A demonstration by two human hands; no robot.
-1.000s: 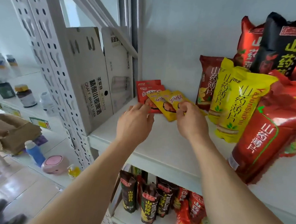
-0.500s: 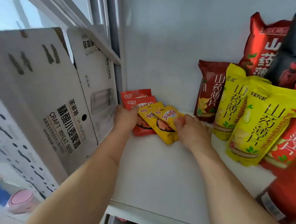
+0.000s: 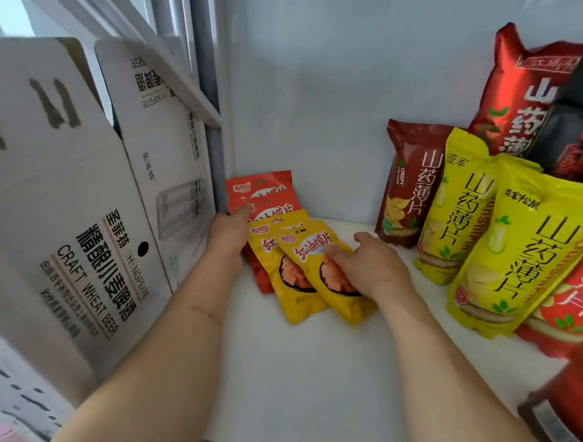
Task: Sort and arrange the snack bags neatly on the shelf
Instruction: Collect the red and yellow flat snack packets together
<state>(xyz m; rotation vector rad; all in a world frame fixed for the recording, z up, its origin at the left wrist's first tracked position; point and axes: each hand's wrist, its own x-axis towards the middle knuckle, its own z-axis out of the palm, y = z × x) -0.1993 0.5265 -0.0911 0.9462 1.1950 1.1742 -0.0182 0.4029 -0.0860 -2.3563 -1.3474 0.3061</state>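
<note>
**Small snack packets fanned at the shelf's back left corner**

Four small packets are seen overlapped on the white shelf (image 3: 309, 374) at its back left corner: two red packets (image 3: 261, 190) behind, two yellow packets (image 3: 300, 285) in front. The left hand (image 3: 227, 232) is placed against the left side of the stack, its thumb laid on a red packet. The front yellow packet is touched by the fingers of the right hand (image 3: 370, 269). A cardboard beer carton (image 3: 81, 209) is stood along the left edge. Larger yellow bags (image 3: 504, 252), red bags (image 3: 523, 87) and a dark bag (image 3: 578, 134) are crowded along the right edge
</note>
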